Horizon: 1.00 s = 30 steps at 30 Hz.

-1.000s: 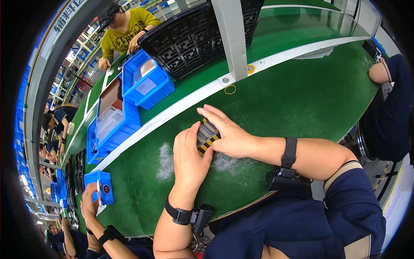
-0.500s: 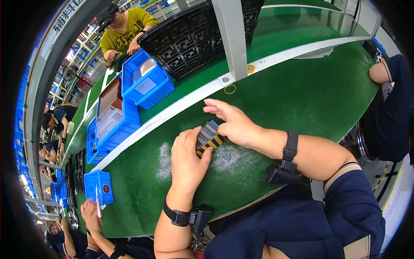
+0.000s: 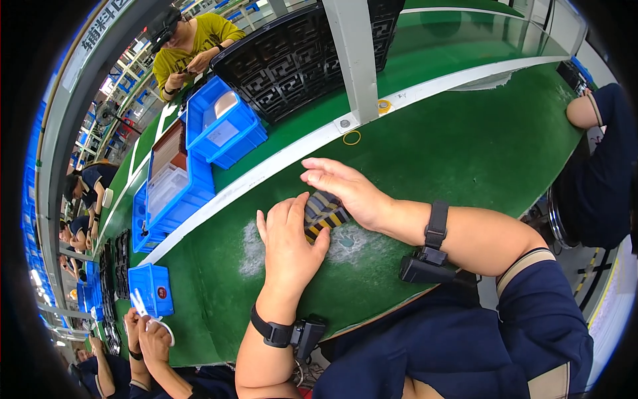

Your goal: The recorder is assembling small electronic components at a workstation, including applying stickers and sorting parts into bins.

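Note:
A small bundle of grey, black and yellow striped strips (image 3: 324, 214) stands on the green tabletop between my hands. My left hand (image 3: 290, 233) grips its left side, the thumb along the near face and the index finger at the far edge. My right hand (image 3: 349, 193) is open, its fingers stretched out together to the left over the bundle's far end. The palm side of that hand is at the bundle's right end; whether it presses there I cannot tell. Parts of the bundle are hidden by my fingers.
A white rail (image 3: 279, 166) with an upright post (image 3: 355, 60) runs behind my hands. A yellow ring (image 3: 352, 137) lies near it. Blue bins (image 3: 232, 143) and a black tray (image 3: 282, 66) stand beyond. At lower left, a co-worker's hands (image 3: 154, 342) hold a white item beside a small blue box (image 3: 151, 290).
My right hand has shifted slightly left and down, its fingers now closer together over the bundle. My left hand stays put, little finger lifted away. The co-worker's hands have come together.

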Available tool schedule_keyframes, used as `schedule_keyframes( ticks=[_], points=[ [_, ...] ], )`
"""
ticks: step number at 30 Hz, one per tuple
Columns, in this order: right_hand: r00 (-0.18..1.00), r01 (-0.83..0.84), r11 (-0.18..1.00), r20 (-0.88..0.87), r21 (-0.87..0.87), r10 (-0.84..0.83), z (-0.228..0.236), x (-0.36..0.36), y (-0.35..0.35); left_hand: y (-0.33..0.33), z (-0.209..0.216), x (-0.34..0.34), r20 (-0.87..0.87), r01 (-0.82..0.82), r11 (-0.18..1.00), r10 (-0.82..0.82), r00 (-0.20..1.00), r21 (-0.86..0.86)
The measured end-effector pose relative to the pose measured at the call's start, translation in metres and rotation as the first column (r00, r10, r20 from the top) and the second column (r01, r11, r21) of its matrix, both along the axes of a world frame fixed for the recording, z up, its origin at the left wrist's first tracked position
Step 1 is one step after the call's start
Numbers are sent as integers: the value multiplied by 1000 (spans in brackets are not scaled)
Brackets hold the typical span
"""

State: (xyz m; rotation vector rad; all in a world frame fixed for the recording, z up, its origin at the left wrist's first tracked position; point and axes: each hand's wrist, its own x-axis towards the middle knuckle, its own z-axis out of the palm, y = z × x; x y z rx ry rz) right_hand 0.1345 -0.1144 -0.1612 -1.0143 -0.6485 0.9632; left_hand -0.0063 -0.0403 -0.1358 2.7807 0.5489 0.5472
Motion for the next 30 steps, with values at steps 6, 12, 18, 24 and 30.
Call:
schedule_keyframes(
  ticks=[6, 12, 18, 24, 30],
  points=[
    [997, -31, 999, 70, -14, 32, -2, -2, -1, 2, -1, 1, -46, -13, 1000, 12, 999, -20],
    [994, 19, 999, 107, -40, -15, -5, 6, 0, -1, 2, 1, -11, -17, 1000, 17, 1000, 14],
    [992, -24, 1000, 125, -3, 24, -2, 3, -2, 2, 0, 2, -25, 12, 999, -13, 1000, -41],
    [918, -233, 971, 318, -53, 238, -6, 9, -2, 2, -1, 1, 39, 36, 995, -32, 999, -98],
    [482, -124, 988, 864, -96, 145, 7, 22, -15, 2, -3, 1, 109, 42, 998, -37, 993, -43]
  ],
)
